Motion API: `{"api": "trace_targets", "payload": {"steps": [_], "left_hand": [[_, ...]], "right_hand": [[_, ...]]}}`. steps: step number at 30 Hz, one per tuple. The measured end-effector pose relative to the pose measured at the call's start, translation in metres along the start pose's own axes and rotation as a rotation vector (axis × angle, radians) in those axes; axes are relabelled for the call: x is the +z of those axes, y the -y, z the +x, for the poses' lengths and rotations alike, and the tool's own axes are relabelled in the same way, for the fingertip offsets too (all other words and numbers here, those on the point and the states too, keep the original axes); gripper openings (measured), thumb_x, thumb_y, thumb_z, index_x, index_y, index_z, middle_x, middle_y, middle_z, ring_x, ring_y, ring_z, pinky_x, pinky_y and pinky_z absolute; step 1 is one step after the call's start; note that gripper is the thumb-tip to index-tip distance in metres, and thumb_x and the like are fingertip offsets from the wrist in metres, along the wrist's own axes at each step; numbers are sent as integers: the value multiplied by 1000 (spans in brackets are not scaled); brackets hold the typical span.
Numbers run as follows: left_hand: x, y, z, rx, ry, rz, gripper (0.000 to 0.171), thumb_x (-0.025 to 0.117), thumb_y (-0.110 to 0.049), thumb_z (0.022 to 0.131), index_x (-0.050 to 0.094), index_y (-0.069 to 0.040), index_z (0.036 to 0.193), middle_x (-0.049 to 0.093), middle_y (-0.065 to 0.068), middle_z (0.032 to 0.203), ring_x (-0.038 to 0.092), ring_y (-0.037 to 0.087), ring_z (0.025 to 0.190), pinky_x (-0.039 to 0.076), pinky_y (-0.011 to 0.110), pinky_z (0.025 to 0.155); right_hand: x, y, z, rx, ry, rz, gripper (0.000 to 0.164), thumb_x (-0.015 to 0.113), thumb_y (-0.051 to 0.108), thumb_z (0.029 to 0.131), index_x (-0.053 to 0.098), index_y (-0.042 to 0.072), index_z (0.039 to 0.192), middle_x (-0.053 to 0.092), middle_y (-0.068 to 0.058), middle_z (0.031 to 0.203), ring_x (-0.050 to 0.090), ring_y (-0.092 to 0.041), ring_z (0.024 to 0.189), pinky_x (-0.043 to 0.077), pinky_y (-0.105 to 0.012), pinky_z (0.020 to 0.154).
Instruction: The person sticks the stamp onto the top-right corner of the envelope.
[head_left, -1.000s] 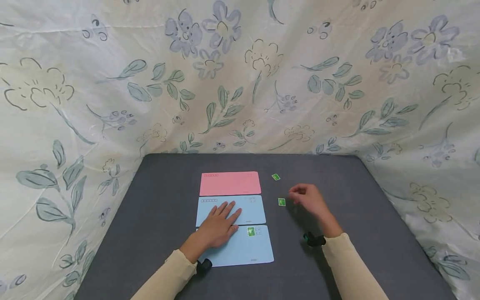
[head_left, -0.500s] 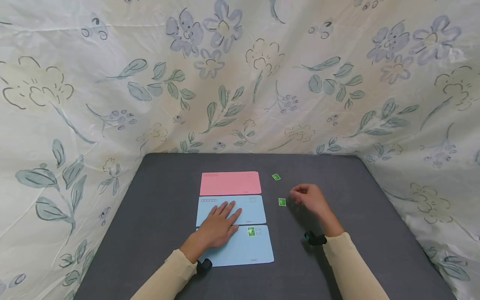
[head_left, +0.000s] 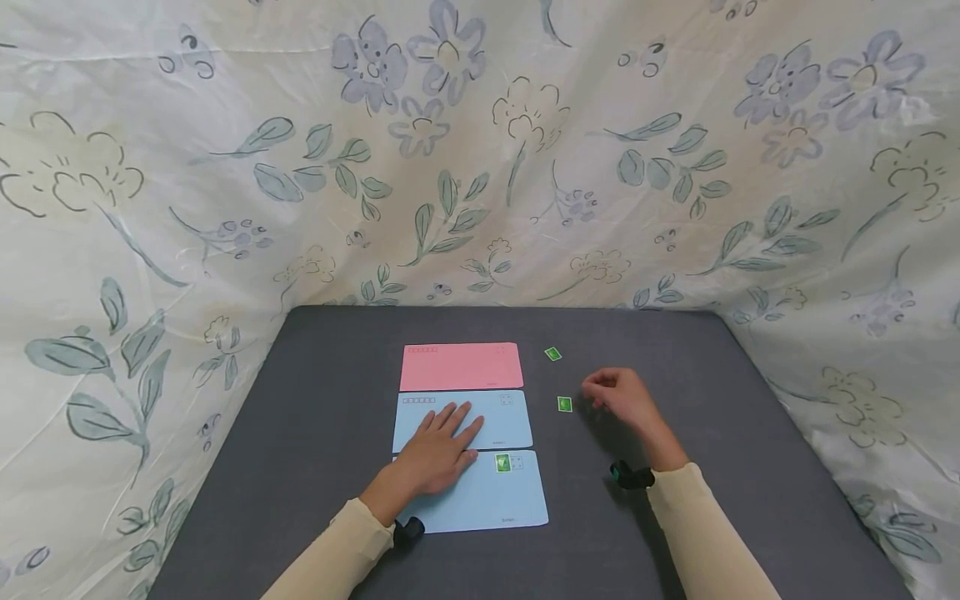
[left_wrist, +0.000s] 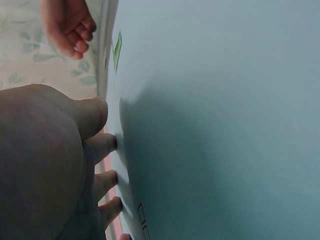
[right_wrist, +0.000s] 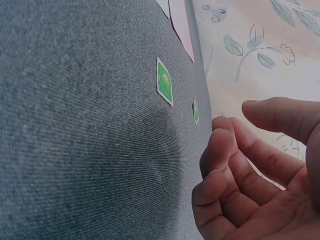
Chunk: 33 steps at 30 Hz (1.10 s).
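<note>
Practically nothing is moving since the earlier head frames; only the whole view is drifting slightly. From my distant seat I am seeing a floral cloth (head_left: pixel 300 83) hanging behind and along both sides of a dark grey table (head_left: pixel 322 392). Three envelopes are lying in a column on it: the pink envelope (head_left: pixel 460 367) farthest, then the middle blue envelope (head_left: pixel 502 425), then the nearest blue envelope (head_left: pixel 495 500). Cream sleeves (head_left: pixel 708 533) are reaching in from the near edge. My left hand (head_left: pixel 437 457) is lying across both blue envelopes, fingers straight and spread, blocking part of each. My right hand (head_left: pixel 619 398) is hovering, fingers loosely bent, thumb apart, gripping nothing. Just beside it a loose green stamp (head_left: pixel 565 404) is lying on the table; a farther green stamp (head_left: pixel 552 354) is resting tilted beside the pink envelope, and an attached green stamp (head_left: pixel 502 463) is sitting on the nearest blue envelope.
</note>
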<state>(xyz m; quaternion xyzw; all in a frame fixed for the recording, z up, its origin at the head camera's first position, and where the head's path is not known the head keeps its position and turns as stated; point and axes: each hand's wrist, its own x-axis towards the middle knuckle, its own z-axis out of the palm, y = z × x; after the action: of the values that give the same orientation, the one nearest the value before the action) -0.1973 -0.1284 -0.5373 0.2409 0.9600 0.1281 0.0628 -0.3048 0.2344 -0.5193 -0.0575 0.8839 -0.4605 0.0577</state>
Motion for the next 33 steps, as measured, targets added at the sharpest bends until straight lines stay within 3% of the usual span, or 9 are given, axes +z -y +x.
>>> {"api": "trace_targets", "payload": {"steps": [33], "left_hand": [[-1, 1, 0, -10, 11, 15, 59, 55, -38, 114, 45, -16, 168, 30, 13, 176, 25, 38, 162, 20, 60, 129]], "right_hand": [[4, -3, 7, 32, 2, -1, 20, 72, 11, 104, 77, -6, 112, 76, -14, 93, 67, -23, 74, 56, -37, 66]]}}
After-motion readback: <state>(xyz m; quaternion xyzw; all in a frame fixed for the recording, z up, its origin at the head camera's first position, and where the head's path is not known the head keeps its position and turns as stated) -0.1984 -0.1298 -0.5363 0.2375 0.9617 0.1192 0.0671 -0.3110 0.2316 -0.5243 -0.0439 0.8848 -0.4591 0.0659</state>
